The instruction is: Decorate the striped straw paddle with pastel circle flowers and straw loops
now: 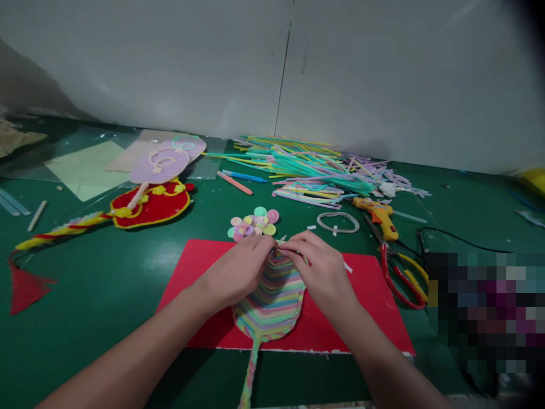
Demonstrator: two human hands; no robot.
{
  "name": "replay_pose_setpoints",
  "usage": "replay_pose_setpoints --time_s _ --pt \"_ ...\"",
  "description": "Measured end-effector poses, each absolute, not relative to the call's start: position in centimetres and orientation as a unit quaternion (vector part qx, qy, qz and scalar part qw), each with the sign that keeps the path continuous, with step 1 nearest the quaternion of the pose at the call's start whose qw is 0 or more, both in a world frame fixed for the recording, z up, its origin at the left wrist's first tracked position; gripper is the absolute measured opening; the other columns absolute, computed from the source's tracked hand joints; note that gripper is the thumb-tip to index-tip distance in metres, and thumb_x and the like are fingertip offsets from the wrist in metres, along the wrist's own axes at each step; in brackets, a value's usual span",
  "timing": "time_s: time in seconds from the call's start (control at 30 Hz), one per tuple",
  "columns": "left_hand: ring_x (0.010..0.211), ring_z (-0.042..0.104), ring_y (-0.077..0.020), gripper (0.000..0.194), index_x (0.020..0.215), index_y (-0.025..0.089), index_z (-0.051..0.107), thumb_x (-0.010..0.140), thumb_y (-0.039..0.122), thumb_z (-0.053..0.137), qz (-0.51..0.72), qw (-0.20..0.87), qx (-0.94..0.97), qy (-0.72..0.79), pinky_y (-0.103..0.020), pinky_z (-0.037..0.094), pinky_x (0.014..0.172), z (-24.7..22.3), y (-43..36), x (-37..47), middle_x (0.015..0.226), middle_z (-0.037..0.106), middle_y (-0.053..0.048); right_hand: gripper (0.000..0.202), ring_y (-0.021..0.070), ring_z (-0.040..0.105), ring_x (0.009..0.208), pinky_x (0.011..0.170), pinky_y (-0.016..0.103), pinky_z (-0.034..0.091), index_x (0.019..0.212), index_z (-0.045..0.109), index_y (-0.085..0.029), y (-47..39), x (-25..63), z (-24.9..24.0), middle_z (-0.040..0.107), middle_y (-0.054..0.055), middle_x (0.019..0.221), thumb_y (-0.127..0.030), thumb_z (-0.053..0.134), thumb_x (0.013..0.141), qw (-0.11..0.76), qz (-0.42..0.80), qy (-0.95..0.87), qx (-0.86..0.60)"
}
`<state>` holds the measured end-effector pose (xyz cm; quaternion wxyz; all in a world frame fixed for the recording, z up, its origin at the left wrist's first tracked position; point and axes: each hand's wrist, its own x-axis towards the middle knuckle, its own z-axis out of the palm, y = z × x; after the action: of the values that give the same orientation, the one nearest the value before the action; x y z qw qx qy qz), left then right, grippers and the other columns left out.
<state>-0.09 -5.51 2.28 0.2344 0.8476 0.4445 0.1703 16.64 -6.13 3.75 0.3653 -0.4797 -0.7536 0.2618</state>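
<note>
A leaf-shaped fan [272,307] of striped pastel pipe cleaners lies on a red board [357,318], its twisted handle [251,369] pointing toward me. At the fan's far tip, my left hand [247,264] is closed in a pinch on the edge. My right hand [319,264] pinches the same tip from the other side, fingertips nearly touching the left ones. A small pale end pokes up between them; the exact grip point is hidden by the fingers. Just beyond sits a cluster of pastel coiled discs [254,223].
Loose pipe cleaners [310,165] are heaped by the wall. To the right lie a yellow glue gun [378,216], red-handled scissors [395,278] and a wire coil [338,222]. On the left are a red fan [151,207] with a tassel [29,289] and a purple fan [166,162].
</note>
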Motion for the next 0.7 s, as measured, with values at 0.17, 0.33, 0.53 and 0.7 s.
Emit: replay_pose_setpoints --time_s 0.17,0.33,0.53,0.7 --pt "0.080 0.046 -0.0170 0.013 0.086 0.018 0.043 0.084 0.010 0.033 0.164 0.212 0.859 0.436 -0.028 0.038 0.067 2.56 -5.35 -0.10 0.086 0.051 -0.004 0.017 0.0136 0.057 0.078 0.068 0.023 0.046 0.082 0.064 -0.020 -6.14 16.64 3.58 0.058 0.003 0.082 -0.014 0.049 0.083 0.359 0.249 -0.764 -0.476" --pt "0.080 0.046 -0.0175 0.013 0.082 0.018 0.042 0.083 0.008 0.033 0.170 0.200 0.862 0.434 -0.030 0.038 0.069 2.59 -5.23 -0.05 0.087 0.051 -0.004 0.019 0.0145 0.057 0.078 0.069 0.025 0.046 0.086 0.063 -0.020 -6.15 16.76 3.17 0.058 0.004 0.085 -0.014 0.045 0.084 0.353 0.235 -0.777 -0.466" --pt "0.083 0.046 -0.0181 0.013 0.083 0.018 0.042 0.085 0.011 0.032 0.181 0.201 0.861 0.430 -0.030 0.038 0.072 2.49 -5.11 -0.08 0.087 0.051 -0.005 0.019 0.0149 0.056 0.080 0.070 0.025 0.045 0.089 0.063 -0.019 -6.16 16.77 3.04 0.058 0.005 0.086 -0.015 0.045 0.084 0.354 0.227 -0.779 -0.464" --pt "0.082 0.046 -0.0181 0.014 0.086 0.019 0.044 0.083 0.010 0.033 0.187 0.213 0.853 0.438 -0.031 0.038 0.073 2.65 -5.15 0.00 0.088 0.052 -0.005 0.019 0.0150 0.057 0.080 0.070 0.025 0.046 0.090 0.063 -0.020 -6.11 16.78 3.24 0.058 0.005 0.086 -0.016 0.045 0.084 0.359 0.241 -0.769 -0.471"
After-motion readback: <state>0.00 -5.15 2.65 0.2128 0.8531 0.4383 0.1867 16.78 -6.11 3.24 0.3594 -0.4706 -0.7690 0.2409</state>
